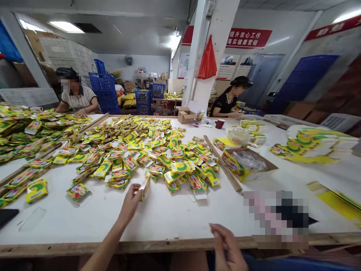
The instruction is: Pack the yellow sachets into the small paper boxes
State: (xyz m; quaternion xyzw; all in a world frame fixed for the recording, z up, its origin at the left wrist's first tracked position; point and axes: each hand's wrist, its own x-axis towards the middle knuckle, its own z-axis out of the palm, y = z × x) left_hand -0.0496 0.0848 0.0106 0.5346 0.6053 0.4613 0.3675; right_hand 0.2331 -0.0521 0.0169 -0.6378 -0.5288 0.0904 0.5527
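My left hand [132, 201] is closed on a small yellow-and-green carton [145, 186], held upright just in front of the pile. My right hand [228, 246] hovers over the table's front edge with fingers loosely stretched and nothing visible in them. Beyond the left hand spreads a heap of similar printed cartons [135, 143], some with white end flaps standing out. A single carton [78, 192] lies to the left of the held one. Another carton with an open white flap [197, 184] rests at the heap's near right.
A wooden strip [222, 165] bounds the heap on the right. Past it are an opened display box [258, 175] with clear plastic bags and stacks of flat yellow cartons [310, 145]. Two co-workers [78, 96] sit across the table. A clear plastic piece [33, 220] lies front left.
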